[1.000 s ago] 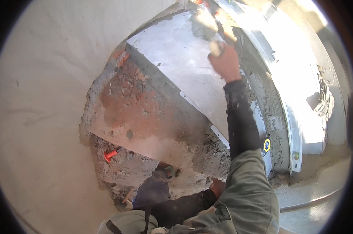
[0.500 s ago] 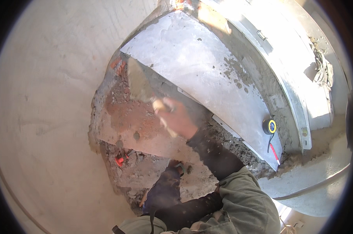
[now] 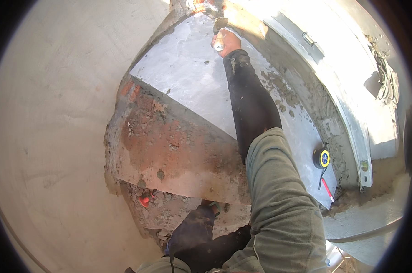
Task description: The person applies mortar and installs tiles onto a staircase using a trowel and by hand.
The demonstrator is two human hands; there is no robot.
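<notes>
My right hand (image 3: 231,43) is closed around the handle of a trowel (image 3: 219,44), reaching to the far end of a pale flat slab (image 3: 183,59). The trowel's blade points away from me at the mortar joint between slab and wall and looks smeared with mortar. Wet mortar (image 3: 281,86) is splattered along the slab's right side. Of my left arm only a dark sleeve (image 3: 219,248) shows low in the picture; the hand is hidden behind my right arm.
A yellow-and-black tape measure (image 3: 323,158) and a red pencil (image 3: 327,189) lie on the slab's near right end. A metal straightedge (image 3: 340,113) curves along the right, near a grey rag (image 3: 388,84). Below are a brick-and-mortar step (image 3: 178,150), rubble and a red object (image 3: 144,200).
My right hand has swung the trowel from above the step at the left, up and away to the slab's far end. My right arm is now stretched out over the slab.
</notes>
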